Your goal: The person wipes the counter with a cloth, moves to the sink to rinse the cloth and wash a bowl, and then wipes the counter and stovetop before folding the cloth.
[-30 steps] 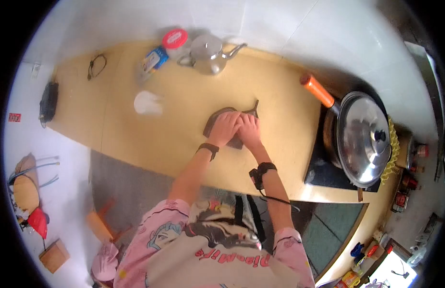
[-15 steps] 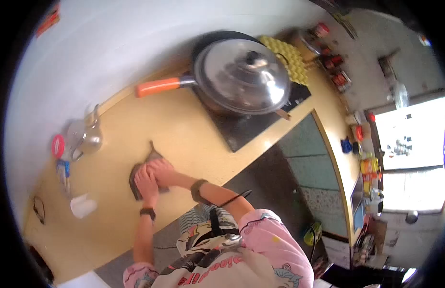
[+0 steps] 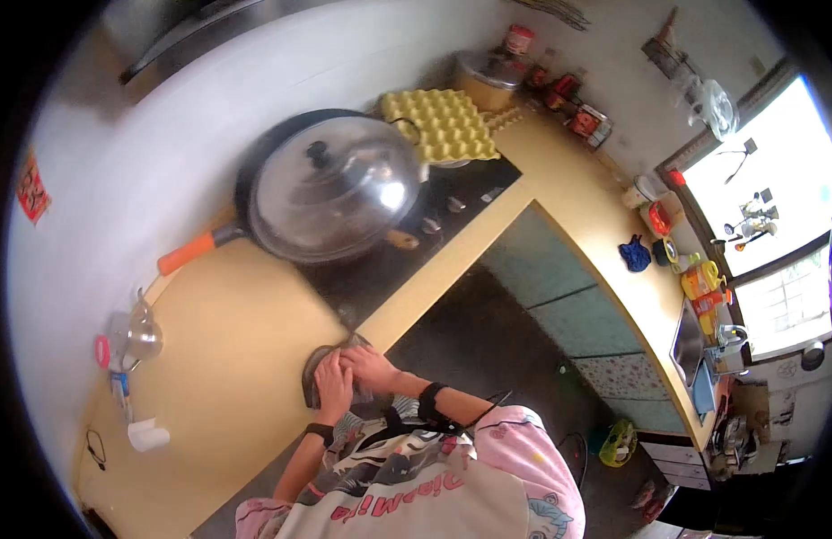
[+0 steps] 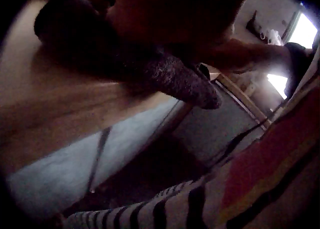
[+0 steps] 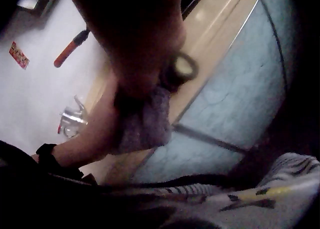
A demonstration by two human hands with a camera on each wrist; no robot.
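Note:
A dark grey-brown cloth (image 3: pixel 310 382) lies bunched at the counter's front edge in the head view, under both hands. The left hand (image 3: pixel 333 384) presses flat on it, fingers extended. Beside and partly against it, the right hand (image 3: pixel 371 368) rests on the cloth too, its fingers reaching toward the left hand. In the left wrist view the cloth (image 4: pixel 180 81) hangs slightly over the counter edge. The right wrist view shows the cloth (image 5: pixel 150 121) bunched beneath the hands, with a looped end sticking out. The undersides of both palms are hidden.
A lidded wok (image 3: pixel 335 189) with an orange handle stands on the black stove (image 3: pixel 380 278), beside a yellow egg tray (image 3: pixel 443 126). A metal kettle (image 3: pixel 142 334), a white cup (image 3: pixel 148 435) and a cable (image 3: pixel 95 449) are at the left on the counter (image 3: pixel 227 359).
The head view has swung toward the stove and window side. Both hands, still on the cloth, have moved with it across the counter to its front edge near the stove.

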